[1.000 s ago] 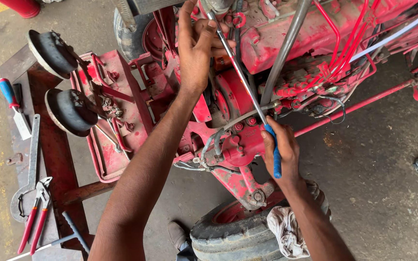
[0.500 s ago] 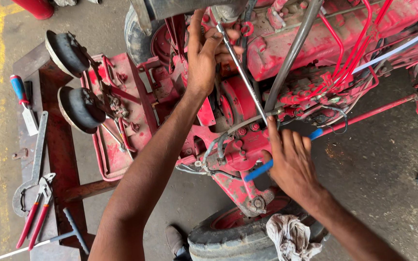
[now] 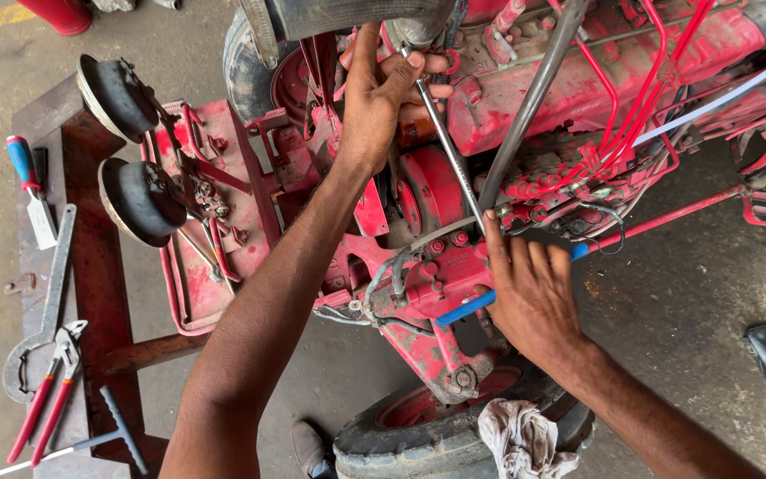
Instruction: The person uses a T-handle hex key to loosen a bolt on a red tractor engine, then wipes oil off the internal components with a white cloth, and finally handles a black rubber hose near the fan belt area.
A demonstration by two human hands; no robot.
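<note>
A red tractor engine (image 3: 525, 115) fills the upper middle of the head view. My left hand (image 3: 383, 89) reaches up into it and grips the top end of a long metal ratchet bar (image 3: 449, 155) by a dark hose. My right hand (image 3: 534, 293) lies lower right over the bar's blue handle (image 3: 463, 309), fingers spread across it. The bar runs diagonally between my two hands, beside a grey steel pipe (image 3: 525, 115).
A rusty red stand (image 3: 104, 284) on the left carries a blue-handled screwdriver (image 3: 24, 168), a large spanner (image 3: 46, 310) and red-handled pliers (image 3: 46, 408). Two round black discs (image 3: 135, 195) jut from the tractor's side. A dirty rag (image 3: 520, 439) lies on the tyre (image 3: 418, 443) below.
My right hand has swung the blue handle from pointing down to lying nearly level, and moved right. The view has drifted slightly; my left hand stays at the top.
</note>
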